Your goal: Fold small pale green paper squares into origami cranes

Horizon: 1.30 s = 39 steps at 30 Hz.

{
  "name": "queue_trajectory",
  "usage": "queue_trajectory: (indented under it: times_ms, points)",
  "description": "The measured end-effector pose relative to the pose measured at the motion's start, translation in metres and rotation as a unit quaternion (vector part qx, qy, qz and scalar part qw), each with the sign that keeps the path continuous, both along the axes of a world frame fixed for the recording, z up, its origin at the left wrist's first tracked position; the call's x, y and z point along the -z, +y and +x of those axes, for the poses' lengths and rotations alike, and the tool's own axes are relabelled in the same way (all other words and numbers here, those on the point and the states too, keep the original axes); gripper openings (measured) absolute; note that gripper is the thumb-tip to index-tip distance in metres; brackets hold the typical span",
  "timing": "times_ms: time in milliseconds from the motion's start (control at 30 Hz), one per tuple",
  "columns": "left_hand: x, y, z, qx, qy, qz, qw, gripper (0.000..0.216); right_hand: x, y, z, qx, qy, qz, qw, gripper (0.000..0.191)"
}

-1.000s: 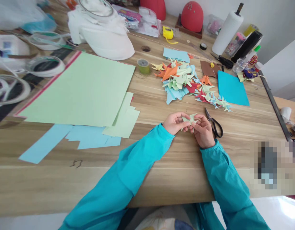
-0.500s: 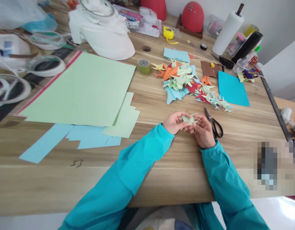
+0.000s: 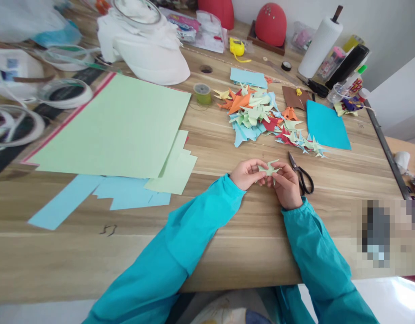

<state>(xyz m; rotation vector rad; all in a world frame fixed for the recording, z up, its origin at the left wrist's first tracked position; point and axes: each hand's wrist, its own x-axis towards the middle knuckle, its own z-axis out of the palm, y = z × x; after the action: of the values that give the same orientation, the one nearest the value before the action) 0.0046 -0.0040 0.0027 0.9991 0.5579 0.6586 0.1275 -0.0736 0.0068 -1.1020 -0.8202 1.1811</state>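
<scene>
Between my two hands is a small pale-green folded paper star (image 3: pixel 269 169) with several pointed tips. My left hand (image 3: pixel 247 173) pinches its left side, thumb on top and fingers beneath. On the opposite side my right hand (image 3: pixel 287 185) grips it between thumb and fingers. Parts of the paper are hidden behind my fingers. Black-handled scissors (image 3: pixel 305 177) lie on the table just right of my right hand. Beyond my hands rests a heap of similar folded paper pieces (image 3: pixel 256 110) in green, orange, red, blue and yellow.
Large green sheets (image 3: pixel 113 126) and cut blue strips (image 3: pixel 67 202) lie at left. A thread spool (image 3: pixel 202 94), a yellow tape measure (image 3: pixel 237 46) and a turquoise paper stack (image 3: pixel 328 125) stand farther back. A white cap (image 3: pixel 146 54) and tape rolls (image 3: pixel 64 93) occupy the back left.
The paper star has turned and flattened slightly between my fingers, and my left thumb has shifted a little. Everything else on the table stays in place.
</scene>
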Motion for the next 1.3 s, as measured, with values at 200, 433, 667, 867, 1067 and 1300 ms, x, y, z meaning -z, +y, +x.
queue_trajectory:
  times_ms: [200, 433, 667, 867, 1067, 1300]
  points:
    - [0.0012, -0.0021, 0.0007, -0.008, 0.013, 0.033, 0.999, 0.032, 0.0033, -0.0008, 0.0017, -0.014, -0.06, 0.008, 0.998, 0.024]
    - [0.0039, 0.0017, -0.0009, 0.022, -0.005, 0.008, 1.0, 0.035, 0.0038, -0.0004, 0.0014, -0.002, -0.071, -0.001, 0.997, 0.027]
    - [0.006, 0.0034, -0.0024, 0.039, -0.028, -0.033, 0.998, 0.035, -0.0001, -0.001, -0.0017, 0.002, -0.023, 0.002, 1.0, 0.018]
    - [0.0079, 0.0048, -0.002, 0.03, -0.048, -0.053, 0.997, 0.03, -0.0023, -0.0006, -0.0019, -0.001, 0.004, -0.006, 1.0, 0.016]
    - [0.0058, 0.0051, -0.0029, 0.034, -0.065, -0.063, 0.995, 0.032, 0.0005, -0.0002, -0.0001, -0.001, 0.017, 0.023, 1.0, 0.013]
    - [0.0047, 0.0074, -0.0046, 0.037, -0.068, -0.095, 0.992, 0.033, 0.0002, 0.0005, 0.0005, 0.014, -0.029, 0.014, 0.999, 0.025]
